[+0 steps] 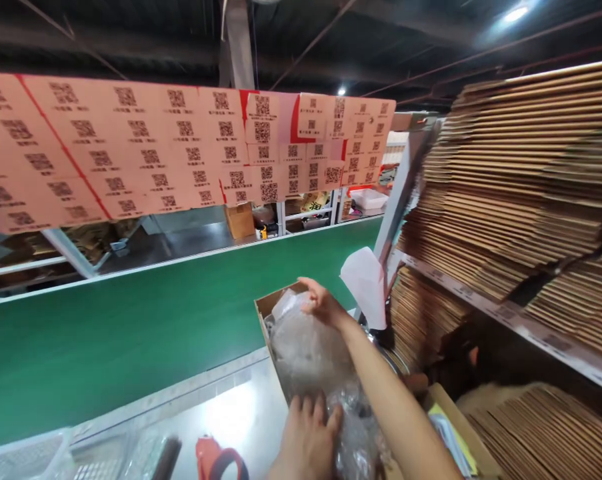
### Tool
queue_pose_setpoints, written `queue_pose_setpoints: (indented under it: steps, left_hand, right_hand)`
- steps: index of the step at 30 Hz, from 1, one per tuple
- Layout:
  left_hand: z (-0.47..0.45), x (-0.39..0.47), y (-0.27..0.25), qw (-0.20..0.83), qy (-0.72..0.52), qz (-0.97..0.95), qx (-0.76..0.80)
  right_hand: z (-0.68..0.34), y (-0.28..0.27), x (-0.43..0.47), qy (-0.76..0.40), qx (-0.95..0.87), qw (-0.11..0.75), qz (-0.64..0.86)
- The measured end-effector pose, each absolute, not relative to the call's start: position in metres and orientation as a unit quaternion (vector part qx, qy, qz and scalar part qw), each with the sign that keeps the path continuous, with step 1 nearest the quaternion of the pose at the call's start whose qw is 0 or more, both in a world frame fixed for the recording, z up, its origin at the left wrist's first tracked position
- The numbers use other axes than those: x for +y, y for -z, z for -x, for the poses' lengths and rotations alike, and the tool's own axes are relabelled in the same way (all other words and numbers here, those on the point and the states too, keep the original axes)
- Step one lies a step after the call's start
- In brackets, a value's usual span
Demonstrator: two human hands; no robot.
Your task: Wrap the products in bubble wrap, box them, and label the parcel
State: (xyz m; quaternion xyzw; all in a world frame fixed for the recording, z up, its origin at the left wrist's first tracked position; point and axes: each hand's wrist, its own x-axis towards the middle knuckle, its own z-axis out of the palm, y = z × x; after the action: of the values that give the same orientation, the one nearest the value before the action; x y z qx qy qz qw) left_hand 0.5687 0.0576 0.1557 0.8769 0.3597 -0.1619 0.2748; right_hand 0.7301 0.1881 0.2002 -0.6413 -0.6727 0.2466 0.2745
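An open cardboard box (267,308) stands on the steel table (231,417) by the green belt. A clear plastic bag (305,350) with grey contents lies in the box. My right hand (323,301) reaches over the box and pinches the bag's far top end. My left hand (308,437) presses flat on the bag's near end at the box's front edge.
The green conveyor belt (155,320) runs across behind the table. Stacks of flat cardboard (521,187) fill metal shelves at the right. Pink sheets of QR labels (155,147) hang overhead. A red tape dispenser (215,460) and a white basket (25,457) sit at the near edge.
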Motion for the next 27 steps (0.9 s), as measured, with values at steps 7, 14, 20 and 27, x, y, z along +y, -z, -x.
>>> queue_pose_setpoints:
  steps: [7, 14, 20, 27]
  left_hand:
    - [-0.576, 0.054, -0.161, 0.269, 0.136, -0.886, 0.352]
    - [-0.568, 0.053, -0.155, 0.255, 0.121, -0.896, 0.341]
    - [-0.551, 0.051, -0.155, 0.277, 0.035, -0.912, 0.300]
    - [-0.510, 0.054, -0.134, 0.239, -0.335, -0.853, 0.320]
  right_hand:
    - [-0.783, -0.223, 0.157, -0.419, -0.547, 0.444, 0.573]
    - [-0.791, -0.211, 0.140, -0.344, -0.520, 0.521, 0.584]
    - [-0.767, -0.203, 0.118, -0.307, -0.565, 0.503, 0.578]
    - [-0.753, -0.191, 0.073, -0.221, -0.631, 0.421, 0.613]
